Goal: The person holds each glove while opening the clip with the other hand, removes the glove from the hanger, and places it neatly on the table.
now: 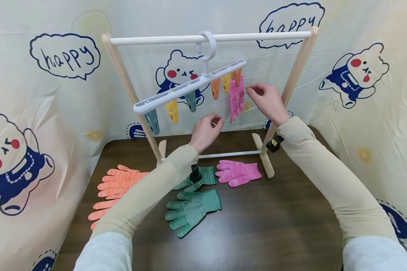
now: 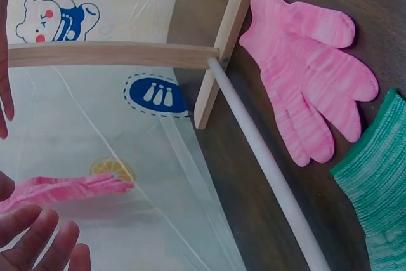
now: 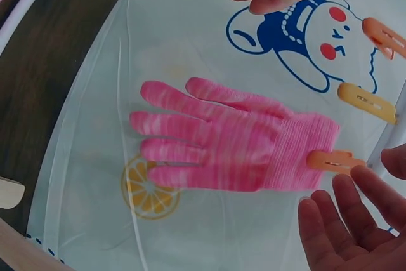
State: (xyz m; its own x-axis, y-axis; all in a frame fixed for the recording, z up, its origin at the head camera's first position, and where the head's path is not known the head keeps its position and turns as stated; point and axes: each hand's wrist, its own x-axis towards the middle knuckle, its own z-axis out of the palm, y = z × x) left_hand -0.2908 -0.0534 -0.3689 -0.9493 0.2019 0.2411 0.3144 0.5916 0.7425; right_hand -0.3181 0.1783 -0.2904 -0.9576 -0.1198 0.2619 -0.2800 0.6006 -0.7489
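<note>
A pink glove [image 1: 236, 98] hangs fingers down from the far end of the white hanger [image 1: 190, 87], held at its cuff by an orange clothespin [image 3: 336, 161]. Just right of this glove is my right hand [image 1: 267, 101], its fingers loosely bent and holding nothing; in the right wrist view the fingertips are close to the clothespin. Lower and to the left, my left hand [image 1: 206, 131] hovers in front of the rack with relaxed fingers and nothing in them. A second pink glove [image 1: 239, 173] lies flat on the table below the hands.
The hanger hooks over the white top rod [image 1: 257, 36] of a wooden stand [image 1: 296, 69]. More clothespins, including a yellow one [image 1: 172, 111], dangle from it. Green gloves [image 1: 193, 210] and orange gloves [image 1: 122, 182] lie on the dark table [image 1: 274, 226], partly beneath my left arm.
</note>
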